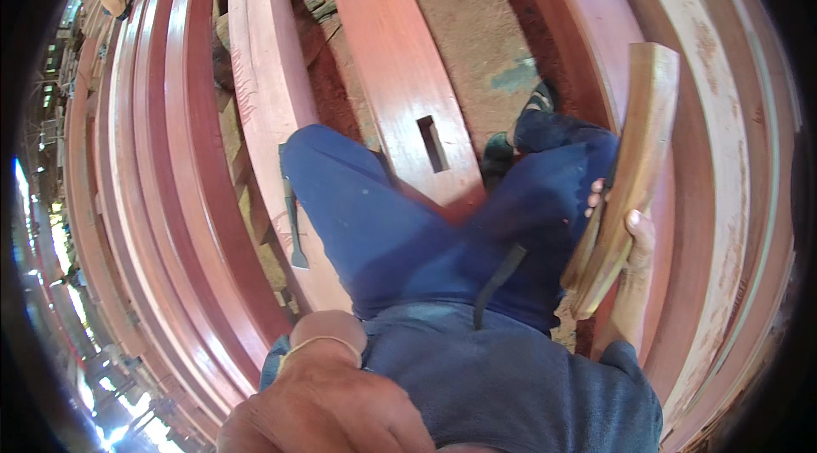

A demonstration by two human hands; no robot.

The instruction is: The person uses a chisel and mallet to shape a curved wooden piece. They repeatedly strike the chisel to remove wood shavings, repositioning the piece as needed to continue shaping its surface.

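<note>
Several long reddish beams lie side by side along the left. Next comes a paler pink beam, with a dark flat-bladed tool lying on it close to the person's left knee. Below that, near the lower edge, the left hand is close to the camera; its fingers are out of sight, so I cannot tell what it holds, if anything. In the middle, a smooth red beam runs away between the legs in dark blue trousers, pierced by a rectangular slot.

Further right, well apart from the left hand, the right hand is clamped on a long wooden block raised beside the right thigh, the thumb on the near side and fingertips showing beyond its other edge. A second wooden piece or part sits against its lower end; whether they are joined is unclear. The block looks stiff, fairly heavy and hardly fragile, its planed faces perhaps a little slick; a wrap around the middle should balance best. A pale, rough-patched beam closes the right side.
</note>
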